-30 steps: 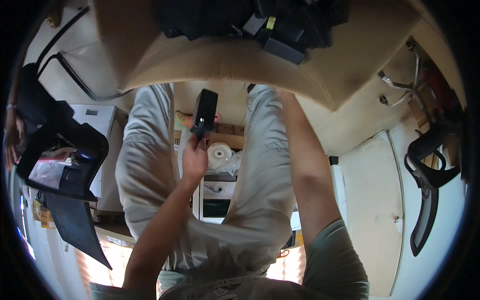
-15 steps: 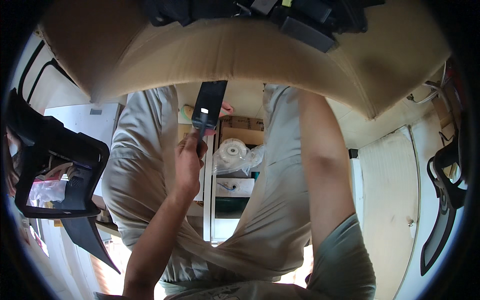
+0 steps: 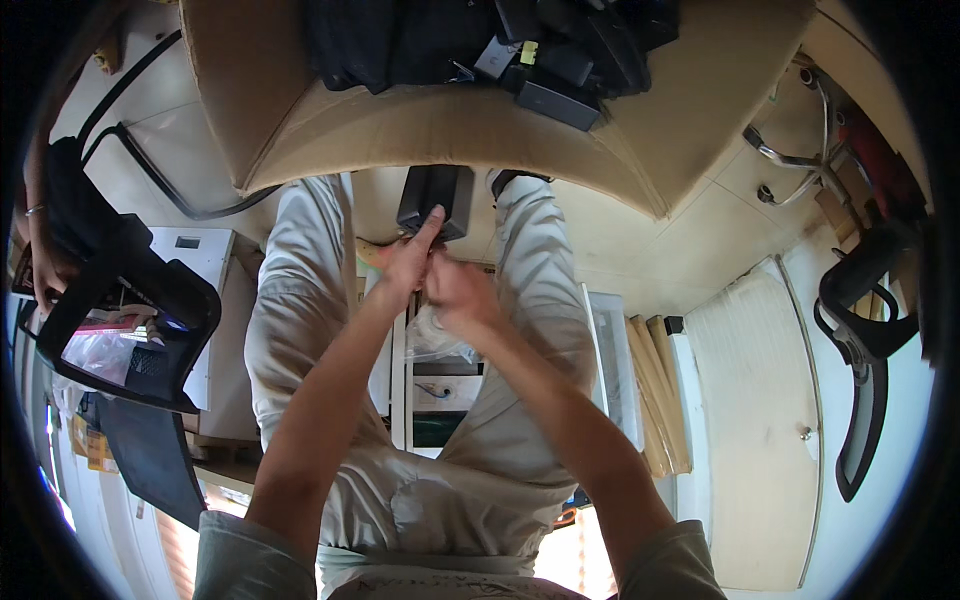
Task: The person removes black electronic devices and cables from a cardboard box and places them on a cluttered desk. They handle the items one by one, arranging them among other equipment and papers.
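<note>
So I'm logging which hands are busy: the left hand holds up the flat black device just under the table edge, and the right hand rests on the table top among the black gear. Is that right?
Not quite. The head view shows the right hand below the table edge, close beside the left hand, between the knees, not on top. The left hand does hold the flat black device just under the edge.

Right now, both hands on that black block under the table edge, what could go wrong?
1. The left hand grips the black block only at its lower end, so it could slip and drop between the knees toward the white boxes on the floor.
2. The right hand crowds the left; fingers may get pinched.
3. The block sits close under the table edge; lifting it might knock the black gear stacked near the rim.
</note>
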### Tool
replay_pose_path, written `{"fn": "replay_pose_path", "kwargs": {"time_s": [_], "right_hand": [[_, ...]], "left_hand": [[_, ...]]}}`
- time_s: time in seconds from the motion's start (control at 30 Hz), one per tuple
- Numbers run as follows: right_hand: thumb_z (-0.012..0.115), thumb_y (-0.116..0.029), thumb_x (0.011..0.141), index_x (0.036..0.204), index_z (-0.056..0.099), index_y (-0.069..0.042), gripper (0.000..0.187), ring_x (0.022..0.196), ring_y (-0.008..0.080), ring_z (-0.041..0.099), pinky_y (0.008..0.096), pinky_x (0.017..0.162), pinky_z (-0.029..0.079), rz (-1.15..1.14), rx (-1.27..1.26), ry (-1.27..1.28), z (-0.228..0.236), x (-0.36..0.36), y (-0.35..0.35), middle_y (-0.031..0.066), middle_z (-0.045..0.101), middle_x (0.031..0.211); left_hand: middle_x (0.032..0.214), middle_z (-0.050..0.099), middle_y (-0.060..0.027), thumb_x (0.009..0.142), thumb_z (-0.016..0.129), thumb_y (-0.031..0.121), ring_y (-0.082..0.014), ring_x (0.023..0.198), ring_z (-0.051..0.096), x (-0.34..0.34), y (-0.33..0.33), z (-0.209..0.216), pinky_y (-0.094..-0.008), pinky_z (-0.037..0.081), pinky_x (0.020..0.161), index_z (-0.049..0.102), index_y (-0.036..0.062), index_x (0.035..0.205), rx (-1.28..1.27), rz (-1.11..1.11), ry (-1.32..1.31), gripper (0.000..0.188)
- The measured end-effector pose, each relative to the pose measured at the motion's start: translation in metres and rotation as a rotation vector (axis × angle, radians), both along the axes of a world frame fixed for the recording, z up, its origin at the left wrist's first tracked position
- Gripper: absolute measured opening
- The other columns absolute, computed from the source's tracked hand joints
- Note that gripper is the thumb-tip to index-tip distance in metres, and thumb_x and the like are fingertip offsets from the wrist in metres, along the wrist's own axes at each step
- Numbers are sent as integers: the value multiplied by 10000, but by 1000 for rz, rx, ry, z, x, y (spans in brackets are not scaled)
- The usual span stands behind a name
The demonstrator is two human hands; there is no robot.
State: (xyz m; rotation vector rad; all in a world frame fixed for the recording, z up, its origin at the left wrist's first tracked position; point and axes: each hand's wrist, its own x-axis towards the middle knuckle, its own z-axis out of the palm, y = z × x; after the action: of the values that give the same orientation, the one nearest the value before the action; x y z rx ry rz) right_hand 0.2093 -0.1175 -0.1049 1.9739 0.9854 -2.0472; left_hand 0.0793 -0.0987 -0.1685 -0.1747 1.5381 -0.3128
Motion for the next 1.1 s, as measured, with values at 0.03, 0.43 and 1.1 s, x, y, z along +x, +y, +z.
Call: {"fn": "replay_pose_path", "kwargs": {"time_s": [0.03,0.43,1.1], "right_hand": [[476,-236,991,1053,584,-43,229,843,453,663,559,790,521,60,24,-9,12,-1,-5,238,691,887],[591,-145,934,1069,591,-48,166,771,385,669,492,718,537,55,463,118,26,54,34,173,693,960],[612,-314,940,1329,539,-129,437,1067,408,672,473,920,539,664,178,-529,-191,172,163,219,710,1095]], "left_hand": [[670,551,33,862,734,573,-67,544,459,3,12,7,-256,360,498,665,111,883,-19,-66,-57,468],[787,619,-11,1017,572,431,-133,657,556,-25,-40,5,-316,433,565,687,63,927,421,-159,-254,396],[857,623,-144,976,527,243,-274,694,622,-37,23,-7,-409,510,572,675,43,1125,895,-1739,-638,290]]}}
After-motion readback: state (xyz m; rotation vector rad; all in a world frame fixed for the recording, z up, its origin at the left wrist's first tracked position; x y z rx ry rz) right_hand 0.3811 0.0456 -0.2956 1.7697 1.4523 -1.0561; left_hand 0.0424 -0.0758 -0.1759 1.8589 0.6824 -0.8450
